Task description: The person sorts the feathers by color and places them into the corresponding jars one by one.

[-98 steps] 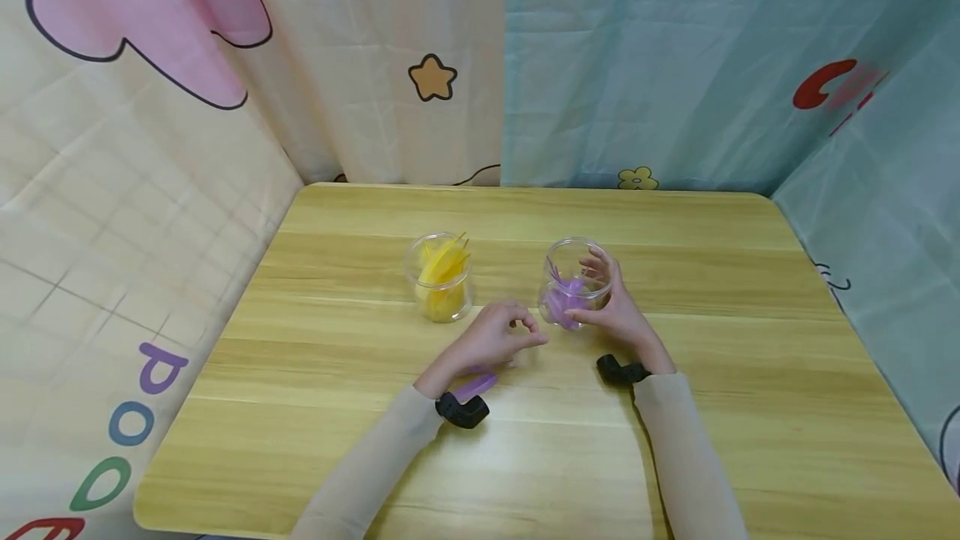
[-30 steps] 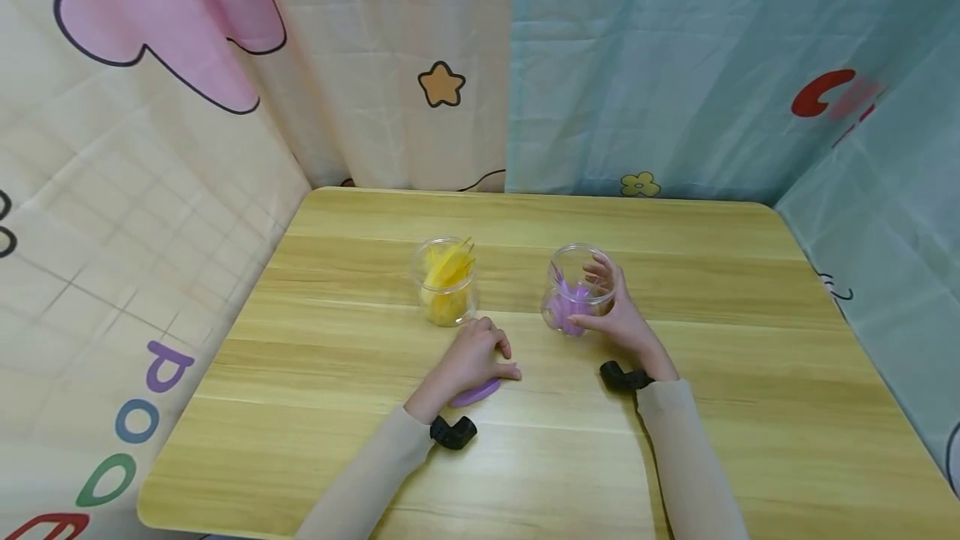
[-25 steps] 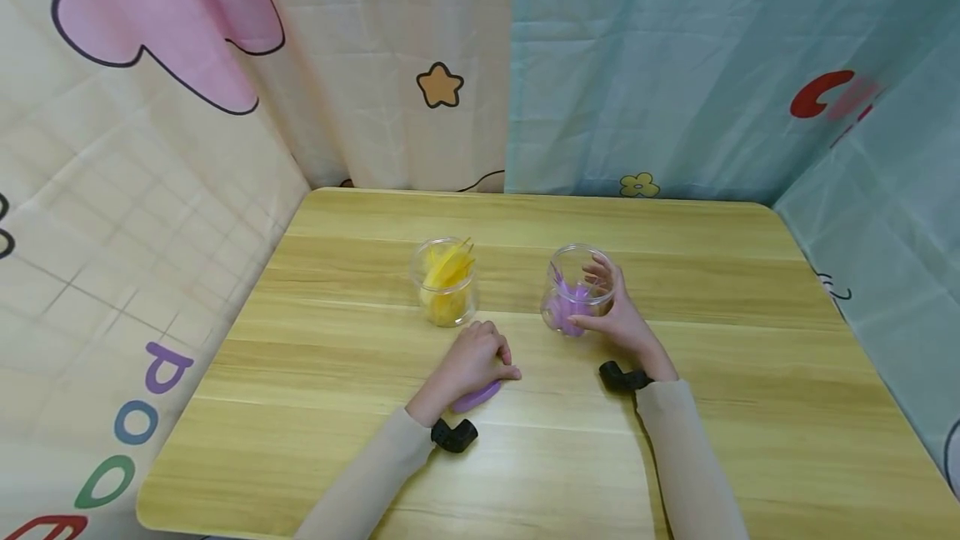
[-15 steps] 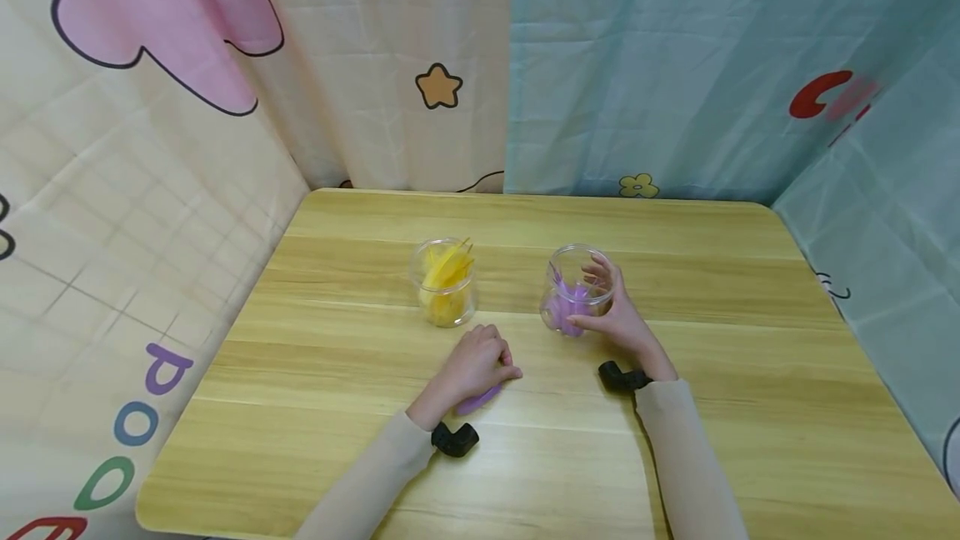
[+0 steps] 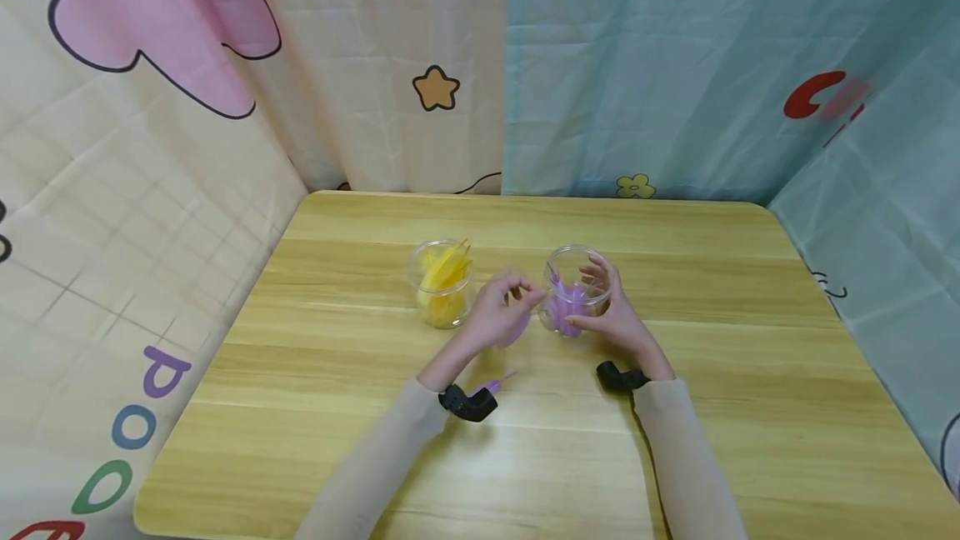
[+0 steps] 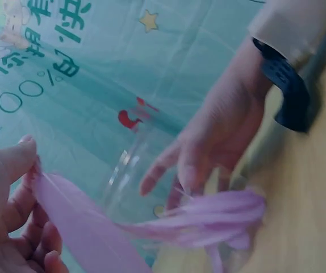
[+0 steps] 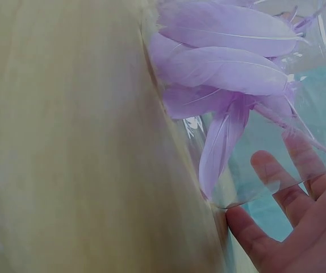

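Observation:
My left hand [image 5: 501, 311] pinches a purple feather [image 6: 89, 222] by its quill tip, close to the left side of a clear jar [image 5: 552, 318]. The feather's broad end hangs below the fingers. My right hand [image 5: 617, 313] holds that jar from the right, thumb at the front and fingers behind. Several purple feathers [image 7: 225, 68] lie inside the jar, low against its wall. Another purple feather [image 5: 491, 386] lies on the table, partly hidden by the left wrist camera.
A second clear jar [image 5: 467, 312], full of yellow feathers [image 5: 446, 269], stands to the left of the left hand. The wooden table [image 5: 720, 273] has printed curtains [image 5: 637, 65] along its back and sides. Black cameras sit on both wrists.
The left hand has risen from the table with a purple feather and moved right and away from me, up to the jar. The right hand keeps its hold on the jar.

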`<act>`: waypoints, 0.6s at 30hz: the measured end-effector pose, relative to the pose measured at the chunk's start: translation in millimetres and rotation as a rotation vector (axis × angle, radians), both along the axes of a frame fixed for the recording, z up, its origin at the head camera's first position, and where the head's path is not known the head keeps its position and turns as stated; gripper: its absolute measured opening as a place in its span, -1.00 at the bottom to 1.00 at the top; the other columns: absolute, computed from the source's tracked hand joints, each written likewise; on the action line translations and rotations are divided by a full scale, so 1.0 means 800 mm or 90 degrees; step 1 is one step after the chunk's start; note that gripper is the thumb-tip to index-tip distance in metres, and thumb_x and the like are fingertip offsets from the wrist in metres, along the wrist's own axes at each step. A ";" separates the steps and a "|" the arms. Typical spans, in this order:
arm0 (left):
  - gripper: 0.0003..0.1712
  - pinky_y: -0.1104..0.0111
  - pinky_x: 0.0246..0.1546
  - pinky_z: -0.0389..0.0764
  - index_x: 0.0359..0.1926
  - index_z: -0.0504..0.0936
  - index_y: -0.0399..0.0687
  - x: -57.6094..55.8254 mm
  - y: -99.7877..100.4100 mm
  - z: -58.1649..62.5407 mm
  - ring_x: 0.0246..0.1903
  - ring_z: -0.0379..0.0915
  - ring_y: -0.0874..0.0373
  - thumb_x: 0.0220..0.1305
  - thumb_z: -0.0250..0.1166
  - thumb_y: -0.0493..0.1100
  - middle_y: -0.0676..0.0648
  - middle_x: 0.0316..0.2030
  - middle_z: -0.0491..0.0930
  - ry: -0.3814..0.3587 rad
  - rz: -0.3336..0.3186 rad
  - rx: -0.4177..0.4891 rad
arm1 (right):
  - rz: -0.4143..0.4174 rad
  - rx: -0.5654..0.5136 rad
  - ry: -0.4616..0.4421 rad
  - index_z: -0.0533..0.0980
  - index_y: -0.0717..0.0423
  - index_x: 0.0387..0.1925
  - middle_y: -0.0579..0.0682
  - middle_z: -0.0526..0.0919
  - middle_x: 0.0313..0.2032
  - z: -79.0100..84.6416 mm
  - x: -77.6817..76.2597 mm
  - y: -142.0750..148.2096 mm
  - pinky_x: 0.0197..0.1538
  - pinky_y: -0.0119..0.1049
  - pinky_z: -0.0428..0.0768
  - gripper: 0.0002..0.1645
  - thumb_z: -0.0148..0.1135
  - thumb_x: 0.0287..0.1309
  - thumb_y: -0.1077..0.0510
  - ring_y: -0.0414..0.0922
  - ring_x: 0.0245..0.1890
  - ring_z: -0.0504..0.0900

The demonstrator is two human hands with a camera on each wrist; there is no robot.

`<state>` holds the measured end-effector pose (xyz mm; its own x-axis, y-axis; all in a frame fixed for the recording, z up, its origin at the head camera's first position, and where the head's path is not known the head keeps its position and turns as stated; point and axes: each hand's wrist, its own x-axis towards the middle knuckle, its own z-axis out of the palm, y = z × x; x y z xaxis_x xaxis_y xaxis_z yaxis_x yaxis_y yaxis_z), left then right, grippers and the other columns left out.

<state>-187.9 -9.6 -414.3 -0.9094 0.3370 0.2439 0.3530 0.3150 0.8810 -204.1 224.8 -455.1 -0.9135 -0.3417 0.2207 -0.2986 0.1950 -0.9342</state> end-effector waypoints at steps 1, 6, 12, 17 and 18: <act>-0.77 0.37 -0.33 0.32 -0.32 0.62 -0.12 -0.006 0.006 0.008 -0.31 0.32 0.14 0.33 0.21 -0.05 0.00 -0.34 0.43 0.006 0.011 0.043 | 0.001 -0.001 0.000 -0.17 0.23 0.40 0.43 0.07 0.26 0.000 -0.001 0.000 0.18 0.35 0.10 0.19 0.40 -0.11 0.44 0.38 0.25 0.08; -0.76 0.44 -0.39 0.27 -0.24 0.59 -0.28 -0.036 0.042 0.035 -0.35 0.29 0.22 0.37 0.17 -0.14 0.02 -0.31 0.41 0.025 0.075 0.223 | -0.003 -0.007 0.000 -0.15 0.23 0.40 0.44 0.08 0.26 -0.002 -0.001 0.000 0.20 0.33 0.10 0.18 0.41 -0.11 0.44 0.39 0.25 0.08; -0.76 0.47 -0.39 0.28 -0.20 0.54 -0.44 -0.066 0.079 0.039 -0.38 0.26 0.26 0.38 0.13 -0.24 0.02 -0.34 0.40 0.018 0.143 0.333 | -0.009 -0.001 -0.004 -0.14 0.21 0.40 0.44 0.10 0.26 -0.002 0.000 -0.001 0.21 0.31 0.09 0.18 0.42 -0.11 0.43 0.36 0.25 0.10; -0.76 0.43 -0.28 0.28 -0.18 0.56 -0.35 -0.073 0.090 0.032 -0.27 0.26 0.25 0.37 0.15 -0.20 -0.03 -0.24 0.46 0.032 0.156 0.305 | -0.009 -0.010 -0.006 -0.15 0.10 0.43 0.38 0.10 0.28 -0.014 -0.007 0.003 0.22 0.31 0.08 0.22 0.44 -0.11 0.40 0.33 0.27 0.09; -0.77 0.42 -0.26 0.28 -0.16 0.57 -0.31 -0.072 0.091 0.030 -0.24 0.27 0.24 0.37 0.16 -0.17 -0.02 -0.21 0.46 0.027 0.157 0.293 | -0.011 -0.011 -0.006 -0.14 0.03 0.43 0.34 0.11 0.28 -0.019 -0.010 0.005 0.22 0.31 0.08 0.23 0.45 -0.11 0.38 0.30 0.27 0.10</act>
<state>-245.5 62.9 -390.1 -0.9340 -0.0359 0.3553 0.3562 -0.0226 0.9341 -211.9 228.8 -470.2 -0.9213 -0.3222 0.2177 -0.2864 0.1837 -0.9403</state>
